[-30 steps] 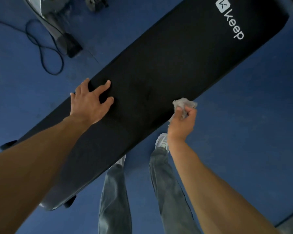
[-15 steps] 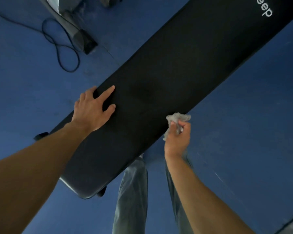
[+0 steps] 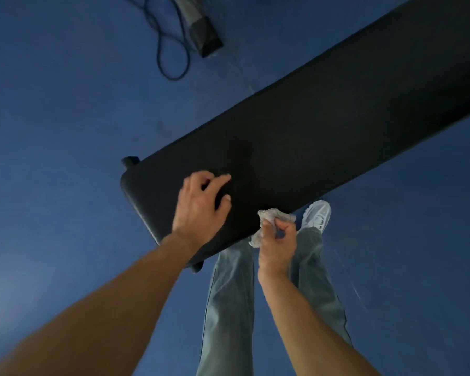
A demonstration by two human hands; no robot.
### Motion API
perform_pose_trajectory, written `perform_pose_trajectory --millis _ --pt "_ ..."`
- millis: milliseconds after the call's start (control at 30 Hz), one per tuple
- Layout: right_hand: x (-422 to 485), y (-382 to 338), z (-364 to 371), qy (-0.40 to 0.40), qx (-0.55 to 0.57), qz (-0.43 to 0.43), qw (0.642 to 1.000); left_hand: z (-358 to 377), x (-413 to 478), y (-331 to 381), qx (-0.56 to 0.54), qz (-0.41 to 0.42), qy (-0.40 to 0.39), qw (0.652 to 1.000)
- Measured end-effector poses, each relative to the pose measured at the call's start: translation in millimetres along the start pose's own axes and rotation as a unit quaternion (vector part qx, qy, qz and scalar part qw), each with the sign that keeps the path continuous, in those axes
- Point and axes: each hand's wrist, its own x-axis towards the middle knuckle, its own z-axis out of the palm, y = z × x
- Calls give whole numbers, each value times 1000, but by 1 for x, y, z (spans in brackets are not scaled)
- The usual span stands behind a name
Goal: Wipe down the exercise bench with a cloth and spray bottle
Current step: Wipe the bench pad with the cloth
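Note:
The black padded exercise bench (image 3: 310, 131) runs diagonally from the lower left up to the upper right. My left hand (image 3: 200, 207) rests on its top near the rounded near end, fingers bent and spread. My right hand (image 3: 276, 240) grips a crumpled pale grey cloth (image 3: 276, 215) against the bench's near side edge. No spray bottle is in view.
Blue floor surrounds the bench. A black cable loop (image 3: 171, 58) and a dark machine foot (image 3: 204, 36) lie beyond the bench at the top. My jeans legs (image 3: 228, 308) and a white shoe (image 3: 318, 215) stand beside the bench's near edge.
The view has shifted along the bench toward its near end; the logo is out of frame. Both hands have slid toward that end, the right still wiping the side edge with the cloth.

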Motion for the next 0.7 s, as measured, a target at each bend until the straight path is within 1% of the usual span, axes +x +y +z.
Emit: perform_pose_trajectory --millis 67,100,133,167,200,233,267,300,333,367,400,467,500,533,600,633,700 --pt "-5 0 -6 -33 -9 13 999 21 -34 14 -70 -31 3 997" --pt "-4 0 -11 -52 -23 10 998 28 -49 25 -107 -68 -14 992" --pt "-4 -1 -15 -73 -46 6 996 40 -61 35 -141 -119 -52 981" --pt "-4 -3 -19 -94 -67 6 993 51 -71 47 -174 -181 -100 963" --pt "-3 -5 -21 -117 -84 16 989 63 -78 57 -213 -257 -154 930" --pt "-2 -7 -23 -138 -95 36 985 72 -82 69 -279 -340 -199 876" --pt "2 -11 -26 -156 -112 51 980 83 -83 80 -366 -417 -217 803" --pt "6 -12 -28 -165 -128 65 976 89 -81 91 -455 -480 -211 720" --pt "14 -12 -31 -168 -149 76 972 94 -77 102 -528 -519 -193 644" --pt "20 -13 -35 -168 -161 89 968 97 -71 112 -581 -539 -166 586" --pt "25 -12 -36 -171 -180 99 964 100 -64 120 -619 -551 -133 544" --pt "32 -14 -38 -191 -202 110 954 101 -49 132 -663 -574 -63 476" --pt "33 -16 -38 -192 -217 109 951 101 -43 135 -670 -589 -35 450" --pt "35 -20 -37 -195 -232 97 948 104 -38 135 -670 -603 -14 433" --pt "36 -28 -38 -200 -240 83 946 106 -33 133 -667 -621 19 412" --pt "36 -28 -36 -193 -242 72 948 106 -34 131 -674 -621 45 398" --pt "38 -26 -36 -165 -247 40 954 109 -36 123 -690 -618 112 360"
